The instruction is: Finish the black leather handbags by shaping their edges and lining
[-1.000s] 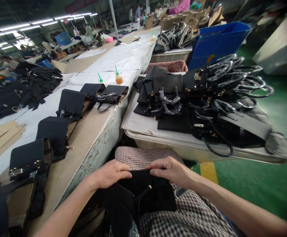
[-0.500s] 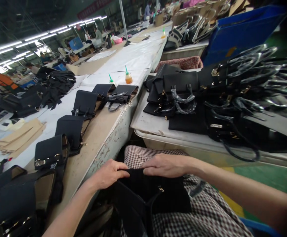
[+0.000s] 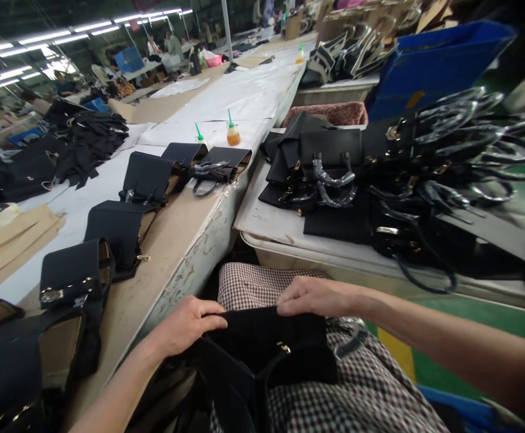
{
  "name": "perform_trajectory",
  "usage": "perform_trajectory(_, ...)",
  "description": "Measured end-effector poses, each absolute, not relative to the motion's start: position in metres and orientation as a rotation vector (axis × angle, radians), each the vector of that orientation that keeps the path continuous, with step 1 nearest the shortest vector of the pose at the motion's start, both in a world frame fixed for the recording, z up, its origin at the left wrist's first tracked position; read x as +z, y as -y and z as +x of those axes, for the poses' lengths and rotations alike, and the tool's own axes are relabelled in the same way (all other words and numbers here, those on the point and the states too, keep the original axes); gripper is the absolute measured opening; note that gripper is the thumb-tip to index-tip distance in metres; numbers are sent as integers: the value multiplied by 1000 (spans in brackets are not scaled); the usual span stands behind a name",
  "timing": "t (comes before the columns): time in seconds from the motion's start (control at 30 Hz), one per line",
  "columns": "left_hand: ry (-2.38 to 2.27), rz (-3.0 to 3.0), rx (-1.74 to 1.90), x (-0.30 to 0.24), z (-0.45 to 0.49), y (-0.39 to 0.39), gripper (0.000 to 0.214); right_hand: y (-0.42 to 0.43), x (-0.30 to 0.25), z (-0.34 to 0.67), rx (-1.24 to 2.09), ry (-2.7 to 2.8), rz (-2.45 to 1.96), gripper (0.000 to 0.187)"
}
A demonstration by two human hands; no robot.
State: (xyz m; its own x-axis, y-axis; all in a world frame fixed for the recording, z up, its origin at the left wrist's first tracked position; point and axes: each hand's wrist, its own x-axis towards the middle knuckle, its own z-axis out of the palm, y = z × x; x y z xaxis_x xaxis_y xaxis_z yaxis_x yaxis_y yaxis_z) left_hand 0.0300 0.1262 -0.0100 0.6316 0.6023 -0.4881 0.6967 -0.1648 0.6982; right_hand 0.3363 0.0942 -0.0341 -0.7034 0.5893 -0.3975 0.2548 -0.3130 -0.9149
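A black handbag (image 3: 262,337) lies across my lap on checked cloth (image 3: 266,282), with a small gold metal fitting on its front. My left hand (image 3: 192,325) pinches the bag's top edge at its left end, thumb and fingers closed over the edge. Farther right along the same edge, my right hand (image 3: 310,296) grips with curled fingers. A plastic-wrapped handle (image 3: 352,340) hangs out at the bag's right side. The lower part of the bag is dark and hard to make out.
Several black handbags (image 3: 113,231) stand in a row on the long table (image 3: 167,240) at left. Two green-tipped bottles, one amber (image 3: 233,133), sit behind them. More black bags (image 3: 334,150) with wrapped handles pile up on the white-topped surface (image 3: 262,222) at right. A blue bin (image 3: 433,66) is beyond.
My right hand has slid a little right along the bag's top edge, widening the space between my hands. My left hand keeps its pinch. The camera view has shifted slightly.
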Motion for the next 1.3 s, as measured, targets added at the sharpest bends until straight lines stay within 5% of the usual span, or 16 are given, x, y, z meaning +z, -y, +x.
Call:
perform_trajectory(0.27,-972,1861,-154,-17,40,-133,33,-57,-39,356,2129,1162,-1087,24)
perform_trajectory(0.6,-977,1878,-156,-7,48,-129,29,-48,-40,366,2170,1111,-1091,34)
perform_trajectory(1.0,-916,1958,-204,-6,65,-131,26,-80,-23,320,1781,1898,-1206,39)
perform_trajectory(1.17,-953,1999,-165,-8,63,-130,30,-103,-34,297,1946,1634,-1089,35)
perform_trajectory(1.3,-974,1964,-146,-11,59,-131,27,-113,-35,286,1816,2043,-930,43)
